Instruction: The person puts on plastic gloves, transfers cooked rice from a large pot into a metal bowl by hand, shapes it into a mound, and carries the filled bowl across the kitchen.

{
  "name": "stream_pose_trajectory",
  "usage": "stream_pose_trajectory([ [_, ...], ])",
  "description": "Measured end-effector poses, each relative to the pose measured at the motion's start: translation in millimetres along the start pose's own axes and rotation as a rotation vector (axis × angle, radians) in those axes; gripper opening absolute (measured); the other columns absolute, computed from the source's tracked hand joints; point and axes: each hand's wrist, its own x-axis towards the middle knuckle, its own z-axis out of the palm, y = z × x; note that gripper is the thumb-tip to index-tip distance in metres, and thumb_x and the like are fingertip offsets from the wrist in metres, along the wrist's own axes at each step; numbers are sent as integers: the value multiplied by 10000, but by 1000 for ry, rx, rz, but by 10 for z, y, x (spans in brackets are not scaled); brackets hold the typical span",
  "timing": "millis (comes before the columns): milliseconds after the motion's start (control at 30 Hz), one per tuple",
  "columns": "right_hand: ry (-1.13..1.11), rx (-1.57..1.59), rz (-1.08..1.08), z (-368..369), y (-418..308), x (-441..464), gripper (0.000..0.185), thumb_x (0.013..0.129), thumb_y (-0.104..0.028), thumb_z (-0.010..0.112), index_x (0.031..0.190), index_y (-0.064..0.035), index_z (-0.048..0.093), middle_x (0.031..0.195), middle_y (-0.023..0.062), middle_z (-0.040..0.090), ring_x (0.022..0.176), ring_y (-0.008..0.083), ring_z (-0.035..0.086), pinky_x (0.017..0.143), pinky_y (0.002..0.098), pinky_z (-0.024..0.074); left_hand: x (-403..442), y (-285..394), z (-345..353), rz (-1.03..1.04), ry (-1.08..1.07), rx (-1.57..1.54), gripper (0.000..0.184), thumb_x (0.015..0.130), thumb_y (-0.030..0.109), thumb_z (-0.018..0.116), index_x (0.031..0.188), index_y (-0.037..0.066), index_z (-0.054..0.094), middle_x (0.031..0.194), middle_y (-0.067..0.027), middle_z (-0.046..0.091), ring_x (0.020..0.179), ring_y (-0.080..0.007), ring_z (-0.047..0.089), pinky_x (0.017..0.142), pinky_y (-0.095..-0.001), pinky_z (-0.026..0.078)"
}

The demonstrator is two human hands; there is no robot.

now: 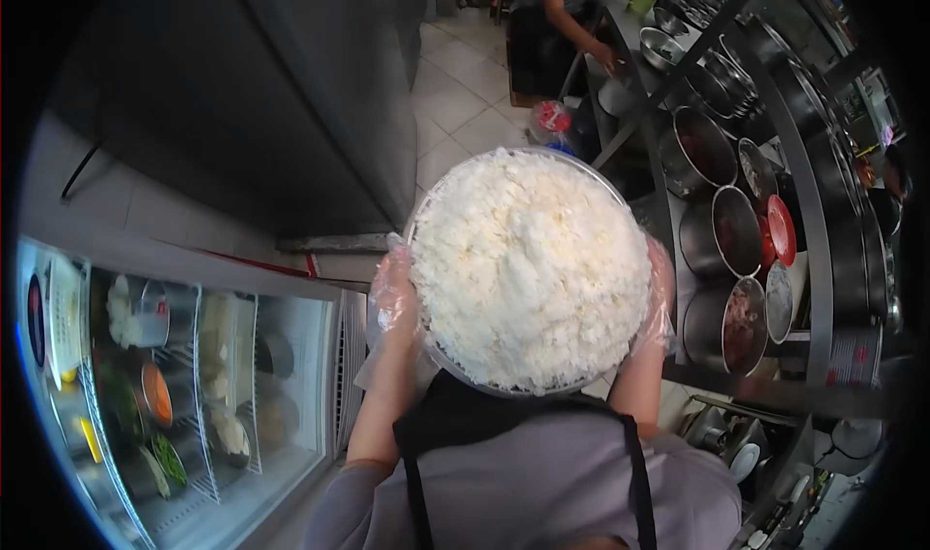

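Observation:
A large round metal bowl (463, 377) is heaped with white cooked rice (533, 269) and held in front of my chest. My left hand (395, 288), in a clear plastic glove, grips the bowl's left side. On the opposite side my right hand (661, 293), gloved the same way, presses against the bowl. Both hands are closed on it, though the rim and rice hide part of the right fingers. Only the bowl's rim and a little of its wall show around the rice.
A glass-door fridge (334, 356) with food on wire racks stands at left, below a dark tall cabinet (320, 94). Metal pots (722, 230) line a shelf at right. Ahead, a co-worker's arm (572, 27) reaches to a counter beside the tiled floor (450, 104).

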Motion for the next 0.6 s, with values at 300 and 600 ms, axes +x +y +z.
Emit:
stream_pose_trajectory([
  [300, -11, -233, 64, 1041, -88, 1670, 396, 836, -259, 667, 1090, 41, 628, 1106, 145, 619, 1087, 206, 545, 963, 301, 379, 1320, 333, 364, -175, 86, -377, 472, 932, 386, 524, 1106, -49, 579, 1065, -124, 615, 956, -194, 574, 841, -314, 450],
  [600, 86, -33, 83, 1917, -236, 2268, 203, 817, -216, 670, 842, -15, 656, 779, 4, 606, 737, 103, 528, 690, 259, 411, 2481, 705, 602, -234, 62, -286, 502, 954, 342, 513, 1244, -67, 500, 1204, -141, 543, 1065, -192, 522, 922, -305, 404],
])
